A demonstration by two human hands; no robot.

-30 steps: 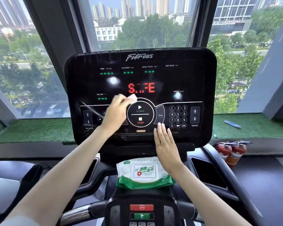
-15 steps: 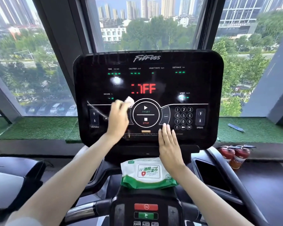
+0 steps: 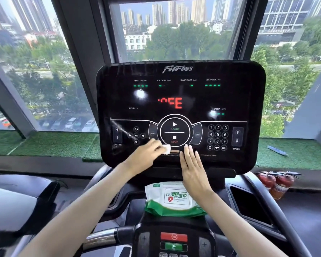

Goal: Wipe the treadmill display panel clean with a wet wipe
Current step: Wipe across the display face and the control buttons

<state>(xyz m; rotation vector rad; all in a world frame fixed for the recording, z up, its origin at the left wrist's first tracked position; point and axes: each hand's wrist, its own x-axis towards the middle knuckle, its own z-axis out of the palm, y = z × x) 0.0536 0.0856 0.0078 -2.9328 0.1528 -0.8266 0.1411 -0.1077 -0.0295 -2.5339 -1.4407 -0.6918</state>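
Pinched in your left hand [image 3: 146, 154], the small folded white wet wipe [image 3: 166, 149] has dropped from beside START to the glossy black treadmill display panel's [image 3: 182, 93] bottom edge; your right hand [image 3: 192, 166] rests flat, holding nothing. Upper screen likely remains.

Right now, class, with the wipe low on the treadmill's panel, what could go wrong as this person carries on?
1. The left hand rubs the small white wet wipe just below the round START/STOP button; a slip might press it.
2. The right hand lies flat on the glossy black display panel, possibly leaving smears.
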